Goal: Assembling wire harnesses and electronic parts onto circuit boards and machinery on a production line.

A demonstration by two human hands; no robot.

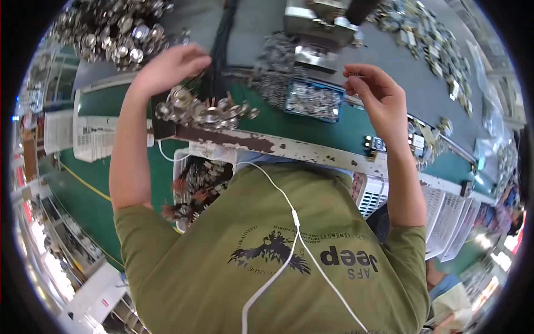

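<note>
My left hand (177, 65) is up over the bench at the left, its fingers curled together beside a bundle of black wires (222, 47). Whatever those fingers hold, if anything, is hidden. Just below it lies a cluster of shiny round metal parts (208, 115) along the bench's front edge. At the right, my right hand (381, 94) has thumb and forefinger pinched together; a tiny item may be between them, too small to name. Nearest to that hand is a blue tray (287, 103) full of small silvery pieces (314, 100). A heap of thin grey metal pieces (273, 69) lies beside the tray.
A metal fixture (317, 28) stands at the back centre. Shiny metal parts (119, 36) pile up at the far left, and small rectangular parts (431, 44) spread at the far right. Below the bench's worn front edge (267, 143) are a bin of wired parts (203, 181) and white baskets (450, 220).
</note>
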